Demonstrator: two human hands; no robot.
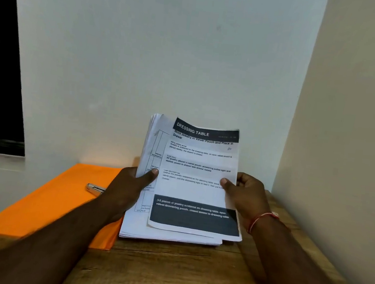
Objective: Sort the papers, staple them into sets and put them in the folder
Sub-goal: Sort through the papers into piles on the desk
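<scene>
Above the wooden table (166, 277), in the head view, 2 hands hold a stack of papers (138, 228) tilted up. The left hand (130, 186) grips its left edge, thumb on the front, and the right hand (246, 193) pinches the right edge of the top sheet (199, 166), headed "DRESSING TABLE". An orange folder (45, 207) lies flat just beside the stack at left, with the stapler (93, 188) on it.

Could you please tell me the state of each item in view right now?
Paper stack: tilted up, gripped by the left hand.
Top sheet: shifted right off the stack, pinched by the right hand.
Orange folder: closed, flat on the table.
Stapler: lying on the folder, partly hidden.
</scene>
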